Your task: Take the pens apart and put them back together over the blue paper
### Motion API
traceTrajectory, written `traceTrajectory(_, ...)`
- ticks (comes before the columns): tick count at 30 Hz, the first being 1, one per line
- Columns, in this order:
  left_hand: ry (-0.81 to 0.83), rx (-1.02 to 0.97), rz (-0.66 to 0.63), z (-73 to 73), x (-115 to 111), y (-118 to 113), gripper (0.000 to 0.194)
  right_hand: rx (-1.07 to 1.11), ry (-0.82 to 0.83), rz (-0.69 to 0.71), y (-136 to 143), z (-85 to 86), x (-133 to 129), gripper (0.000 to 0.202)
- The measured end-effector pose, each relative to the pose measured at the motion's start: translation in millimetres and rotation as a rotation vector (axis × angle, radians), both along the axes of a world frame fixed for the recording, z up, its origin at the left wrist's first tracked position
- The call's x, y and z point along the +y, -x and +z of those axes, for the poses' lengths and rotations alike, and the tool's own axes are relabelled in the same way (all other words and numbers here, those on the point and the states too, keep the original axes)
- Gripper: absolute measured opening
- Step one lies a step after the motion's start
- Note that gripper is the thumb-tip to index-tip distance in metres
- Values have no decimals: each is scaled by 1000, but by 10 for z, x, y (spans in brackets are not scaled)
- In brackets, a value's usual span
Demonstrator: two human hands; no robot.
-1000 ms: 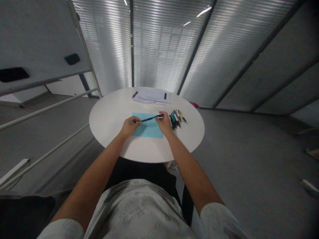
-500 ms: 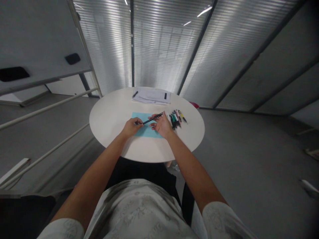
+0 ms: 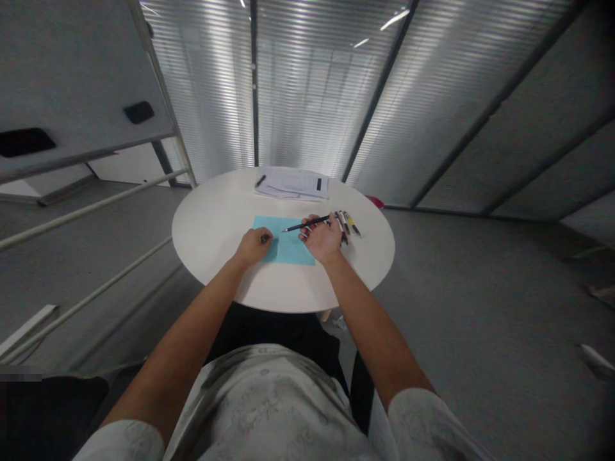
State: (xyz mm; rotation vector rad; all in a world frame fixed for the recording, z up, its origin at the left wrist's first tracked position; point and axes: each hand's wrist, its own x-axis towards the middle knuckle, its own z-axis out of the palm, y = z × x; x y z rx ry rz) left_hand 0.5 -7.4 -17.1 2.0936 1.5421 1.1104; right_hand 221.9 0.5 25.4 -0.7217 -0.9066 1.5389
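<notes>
A dark pen (image 3: pixel 306 224) is held in my right hand (image 3: pixel 324 238), its thin tip pointing left above the blue sheet (image 3: pixel 289 253). My left hand (image 3: pixel 255 246) is closed at the sheet's left edge, with a small dark pen cap (image 3: pixel 264 239) between its fingers. Several pens and markers (image 3: pixel 352 223) lie just right of my right hand, which partly hides them. The sheet lies flat on the round white table (image 3: pixel 206 218).
A stack of white papers (image 3: pixel 291 184) lies at the table's far side, with a small black item (image 3: pixel 260 180) on its left part. A white metal rail frame (image 3: pixel 96 206) stands to the left. Something red (image 3: pixel 375 202) shows behind the table's right edge.
My right hand has moved right with the pen, and the pen's tip is now bare and apart from my left hand. The cap stays in my left fingers.
</notes>
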Motion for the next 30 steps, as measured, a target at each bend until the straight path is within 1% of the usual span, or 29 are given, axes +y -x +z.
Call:
traceTrajectory(3, 6, 19, 17, -33, 22, 11, 17, 30, -7, -38, -14, 8, 5, 56)
traceTrajectory(7, -7, 33, 35, -56, 36, 26, 19, 60, -4, -25, -19, 8, 12, 55)
traceTrajectory(12, -2, 28, 40, -63, 43, 34, 18, 101, -26, -16, -39, -28, 58, 54)
traceTrajectory(18, 16, -2, 48, -50, 33, 34, 16, 116, -47, -58, -58, -30, 80, 57)
traceTrajectory(24, 35, -3, 52, -44, 33, 35, 17, 171, 29, -58, -55, 19, 53, 58)
traceTrajectory(27, 40, 28, 54, -35, 30, 35, 18, 161, 49, -75, -53, 25, 53, 56)
traceTrajectory(30, 81, 70, 72, -6, 8, 25, 20, 167, 60, -71, -58, 14, 64, 52)
